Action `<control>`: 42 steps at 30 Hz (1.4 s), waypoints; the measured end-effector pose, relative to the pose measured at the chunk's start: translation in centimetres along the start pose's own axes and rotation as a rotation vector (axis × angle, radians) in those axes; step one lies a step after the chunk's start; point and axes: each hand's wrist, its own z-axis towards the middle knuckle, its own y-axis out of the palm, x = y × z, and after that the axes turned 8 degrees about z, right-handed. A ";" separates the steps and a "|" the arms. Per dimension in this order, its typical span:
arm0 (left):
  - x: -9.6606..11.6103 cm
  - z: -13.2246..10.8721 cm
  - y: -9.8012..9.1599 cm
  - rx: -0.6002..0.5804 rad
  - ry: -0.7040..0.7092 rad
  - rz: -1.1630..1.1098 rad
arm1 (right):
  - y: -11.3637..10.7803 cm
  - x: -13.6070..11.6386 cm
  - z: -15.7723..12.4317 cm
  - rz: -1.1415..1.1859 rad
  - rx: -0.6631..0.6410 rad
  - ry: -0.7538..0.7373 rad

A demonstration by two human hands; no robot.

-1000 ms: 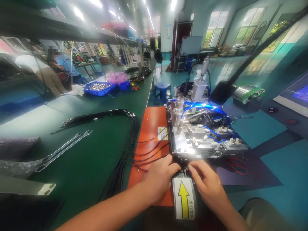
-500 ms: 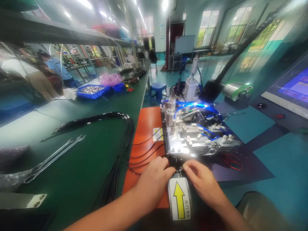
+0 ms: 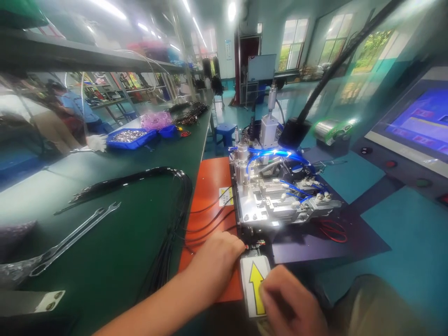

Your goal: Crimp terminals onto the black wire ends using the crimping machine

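My left hand [image 3: 220, 254] is closed in a pinch at the front edge of the metal machine [image 3: 276, 196]. It grips a black cable whose stripped end, with small coloured wires [image 3: 261, 242], pokes out past the fingertips. Several black cables [image 3: 210, 228] run from under the hand across the orange plate [image 3: 213, 179] to a cable bundle [image 3: 168, 242]. Nearer me, over the label with a yellow arrow [image 3: 248, 303], my right hand [image 3: 294, 298] is curled shut and blurred. Whatever lies between its fingers is hidden.
Two wrenches [image 3: 80, 235] lie on the green bench [image 3: 140, 261] at left. Farther back are a blue tray of small metal parts [image 3: 129, 136] and a white glove [image 3: 96, 143]. A screen [image 3: 420, 121] stands at right, and a red wire loop [image 3: 334, 231] lies beside the machine.
My right hand has pulled back from the machine's front edge, toward me and over the arrow label. My left hand stays at the edge, and the coloured wire ends now show.
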 end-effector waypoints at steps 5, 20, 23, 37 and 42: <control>-0.1 0.1 0.2 0.024 -0.013 -0.098 | -0.2 0.0 -0.2 -0.046 0.020 -0.014; -0.1 0.5 0.3 0.055 -0.007 -0.101 | 0.2 4.0 5.2 0.020 0.044 0.419; -0.1 0.5 0.2 0.039 0.003 -0.113 | 0.4 4.1 5.1 -0.004 0.069 0.374; 0.1 0.5 0.1 0.042 0.018 -0.090 | 0.5 4.1 5.3 0.079 0.089 0.427; 0.0 0.5 0.3 0.035 0.033 -0.089 | 0.8 4.2 5.4 0.092 0.108 0.435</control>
